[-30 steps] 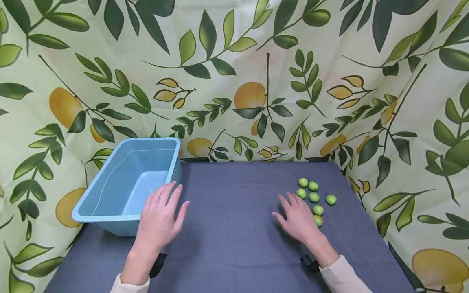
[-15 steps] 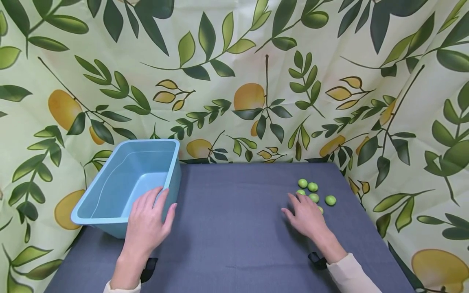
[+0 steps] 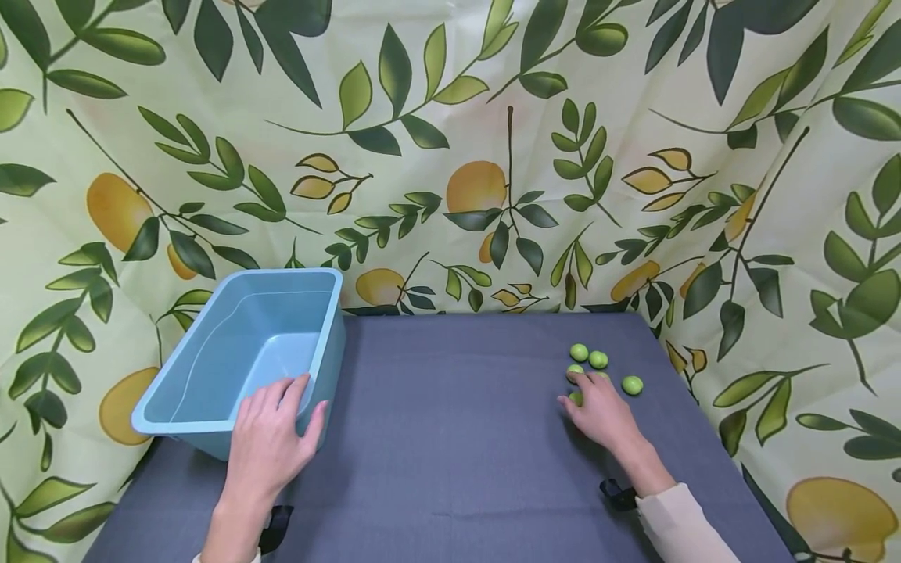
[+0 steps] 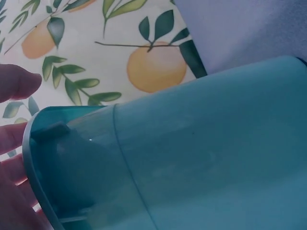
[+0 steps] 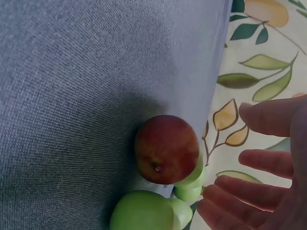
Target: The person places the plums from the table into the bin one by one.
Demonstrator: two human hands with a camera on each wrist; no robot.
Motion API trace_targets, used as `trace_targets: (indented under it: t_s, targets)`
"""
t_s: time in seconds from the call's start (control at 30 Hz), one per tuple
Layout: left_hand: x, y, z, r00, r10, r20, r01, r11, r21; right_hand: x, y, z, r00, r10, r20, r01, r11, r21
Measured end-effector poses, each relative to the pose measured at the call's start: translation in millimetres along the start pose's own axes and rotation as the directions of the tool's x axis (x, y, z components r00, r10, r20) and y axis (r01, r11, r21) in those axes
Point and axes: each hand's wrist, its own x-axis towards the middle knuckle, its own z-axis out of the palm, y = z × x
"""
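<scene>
In the head view, my left hand (image 3: 271,446) reaches over the near right rim of a light blue plastic basin (image 3: 176,428). Its fingers lie over the rim; the thumb is outside, apart from the wall in the left wrist view. My right hand (image 3: 604,418) hovers with spread fingers among small apples. Green shows between thumb and forefinger, from an apple (image 3: 576,398); contact cannot be told. The right wrist view has a reddish apple (image 5: 165,148) and a green apple (image 5: 144,211) beside the hand, whose fingers grip nothing visible. Some apples are hidden under the hand.
Two green apples lie behind the right hand, one of them this apple (image 3: 579,353), and a lone apple (image 3: 632,385) lies to its right. A dark blue-grey cloth covers the table (image 3: 450,461). Leaf-and-fruit printed fabric (image 3: 422,156) stands behind and at the sides.
My left hand has moved left and down onto the basin's rim. My right hand has shifted right, over the apples, and now covers more of them.
</scene>
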Motion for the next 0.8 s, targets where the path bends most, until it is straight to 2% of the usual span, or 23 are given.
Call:
trace_targets:
  t_s: [0.2,0.5,0.8]
  targets:
    - [-3.1,-2.7,-1.2,1.0,0.01,-0.003,-0.01,1.0,-0.009,2.9,5.0,1.9,1.0,0.013,0.011,-0.014,0.999,0.029]
    - [-9.5,-6.4,-2.9,1.0,-0.009,0.02,0.01,0.999,-0.035,7.8,4.4,11.9,0.998,0.021,0.057,-0.027,0.993,0.112]
    - [-11.6,-5.5,-3.0,0.998,-0.023,0.05,0.025,0.999,-0.044,14.7,10.7,21.8,0.998,-0.047,0.035,0.041,0.987,0.158]
